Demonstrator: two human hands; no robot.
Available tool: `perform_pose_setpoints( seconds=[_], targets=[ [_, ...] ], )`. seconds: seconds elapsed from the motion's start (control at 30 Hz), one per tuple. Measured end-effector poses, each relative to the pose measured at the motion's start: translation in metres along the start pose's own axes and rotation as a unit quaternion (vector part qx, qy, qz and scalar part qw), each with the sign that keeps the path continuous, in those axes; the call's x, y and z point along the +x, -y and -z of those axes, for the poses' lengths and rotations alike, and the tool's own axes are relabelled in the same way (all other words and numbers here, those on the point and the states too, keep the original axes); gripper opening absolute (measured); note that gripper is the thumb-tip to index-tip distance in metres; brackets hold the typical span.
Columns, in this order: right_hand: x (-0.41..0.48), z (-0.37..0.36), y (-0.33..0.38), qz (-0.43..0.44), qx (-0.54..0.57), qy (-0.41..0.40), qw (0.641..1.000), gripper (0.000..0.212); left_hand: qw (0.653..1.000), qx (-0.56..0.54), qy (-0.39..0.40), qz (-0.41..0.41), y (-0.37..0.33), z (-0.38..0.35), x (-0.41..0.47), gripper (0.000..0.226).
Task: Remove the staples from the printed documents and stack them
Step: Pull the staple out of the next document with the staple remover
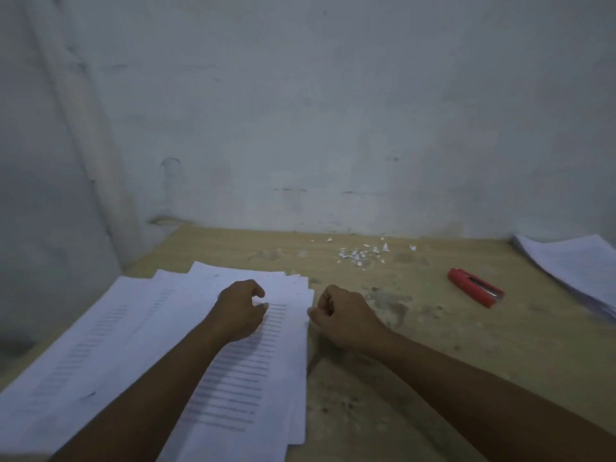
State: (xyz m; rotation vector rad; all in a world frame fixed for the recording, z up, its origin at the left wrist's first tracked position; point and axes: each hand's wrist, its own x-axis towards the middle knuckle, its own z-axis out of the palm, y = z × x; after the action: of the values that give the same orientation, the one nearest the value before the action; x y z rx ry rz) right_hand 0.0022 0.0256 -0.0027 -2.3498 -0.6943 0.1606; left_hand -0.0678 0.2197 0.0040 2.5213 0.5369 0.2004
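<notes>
We note printed documents (240,378) fanned at near-left corner of surface (416,378), long axis near-to-far. Left hand (238,310) on top sheet, fingers curled. Right hand (343,316) curled, just beside stack's right edge. Whether either pinches anything, we cannot tell. Red staple tool (475,287) toward right edge, nearer right hand
</notes>
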Motion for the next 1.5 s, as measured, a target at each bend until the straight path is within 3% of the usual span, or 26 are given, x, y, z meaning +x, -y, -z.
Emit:
perform_pose_setpoints(
  seconds=[0.13, 0.27, 0.37, 0.47, 0.67, 0.8, 0.9, 0.97, 1.03, 1.1, 1.17, 1.33, 1.5],
  targets=[
    [0.012, -0.021, 0.015, -0.052, 0.019, 0.023, 0.998, 0.038, 0.986, 0.137, 0.005, 0.1, 0.04, 0.011, -0.008, 0.064],
    [0.027, -0.025, 0.024, -0.121, 0.108, 0.038, 0.986, 0.03, 0.976, 0.155, 0.025, 0.15, 0.06, 0.015, -0.01, 0.101],
    [0.033, -0.023, 0.027, -0.16, 0.198, 0.044, 0.966, 0.041, 0.974, 0.163, 0.025, 0.158, 0.064, 0.016, -0.01, 0.113],
    [0.035, -0.022, 0.031, -0.158, 0.222, 0.056, 0.961, 0.022, 0.972, 0.174, 0.031, 0.156, 0.065, 0.016, -0.013, 0.118],
    [0.034, -0.031, 0.025, -0.079, 0.147, 0.006, 0.986, 0.012, 0.97, 0.182, 0.035, 0.154, 0.066, 0.019, -0.014, 0.113],
    [0.032, -0.025, 0.018, -0.054, 0.212, -0.044, 0.975, 0.012, 0.975, 0.153, 0.011, 0.161, 0.06, 0.019, -0.015, 0.106],
    [0.031, -0.014, 0.015, -0.037, 0.322, -0.06, 0.944, 0.013, 0.972, 0.15, -0.019, 0.182, 0.057, 0.02, -0.014, 0.102],
    [0.028, -0.004, 0.012, -0.035, 0.399, -0.063, 0.914, 0.013, 0.981, 0.095, -0.053, 0.163, 0.055, 0.022, -0.011, 0.098],
    [0.027, 0.006, 0.008, -0.035, 0.436, -0.074, 0.896, 0.015, 0.987, -0.077, -0.08, 0.116, 0.053, 0.026, -0.008, 0.094],
    [0.027, 0.018, 0.007, -0.031, 0.463, -0.088, 0.882, 0.017, 0.965, -0.242, -0.081, 0.062, 0.046, 0.031, -0.009, 0.079],
    [0.026, 0.032, 0.005, -0.02, 0.477, -0.099, 0.873, 0.018, 0.942, -0.332, -0.05, 0.02, 0.036, 0.035, -0.01, 0.065],
    [0.014, 0.073, 0.004, 0.015, 0.492, -0.135, 0.86, 0.018, 0.885, -0.462, -0.02, -0.06, -0.005, 0.03, -0.007, 0.029],
    [0.004, 0.126, -0.008, 0.018, 0.507, -0.149, 0.849, 0.037, 0.847, -0.523, -0.036, -0.084, -0.057, 0.018, 0.0, 0.027]
  ],
)
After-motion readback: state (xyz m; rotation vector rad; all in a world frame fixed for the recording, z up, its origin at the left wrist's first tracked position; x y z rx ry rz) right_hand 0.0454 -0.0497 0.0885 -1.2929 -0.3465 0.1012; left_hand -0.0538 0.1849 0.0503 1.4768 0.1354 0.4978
